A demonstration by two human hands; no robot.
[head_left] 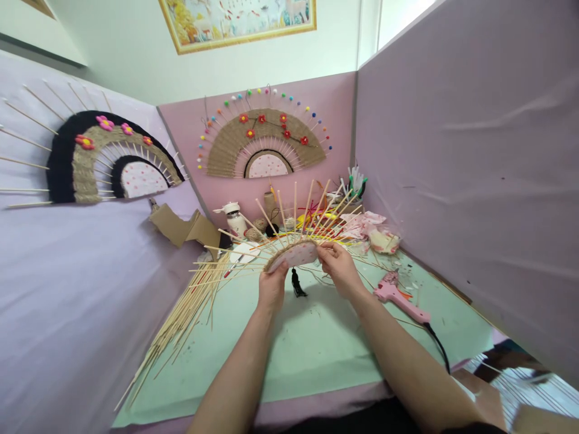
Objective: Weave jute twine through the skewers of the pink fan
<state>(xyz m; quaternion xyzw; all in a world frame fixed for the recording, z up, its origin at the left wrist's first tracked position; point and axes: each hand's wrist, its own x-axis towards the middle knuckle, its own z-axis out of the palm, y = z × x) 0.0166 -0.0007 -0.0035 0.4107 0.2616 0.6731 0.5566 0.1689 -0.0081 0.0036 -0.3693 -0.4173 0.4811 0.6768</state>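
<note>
**Two Hands Steadied a Stick-Rayed Fan (296, 258) Above a Green-Covered Table**

The fan was held up over the table (316, 346), its dotted panel facing the person and its pale sticks (295, 208) rayed outward. The left hand (272, 286) pinched the panel's left end, thumb on the front; the right hand (338, 265) pinched the right end between thumb and fingers.

The piece looked light, its panel fairly firm and dry to the grip, its thin sticks liable to snap or work loose under a knock. The panel's two ends, or its rim, seemed the safest hold, rather than the sticks.

A black tassel (297, 283) showed just below the fan; whether it was attached could not be told. Loose sticks (181, 319) lay left of the fan, and a pink glue gun (400, 298) to its right, the end of its cable (438, 343) out of sight.

The panel hid the left fingers' undersides and its own back. Behind the fan, the ray tips blurred into craft clutter, where stick and scrap were hard to separate.
</note>
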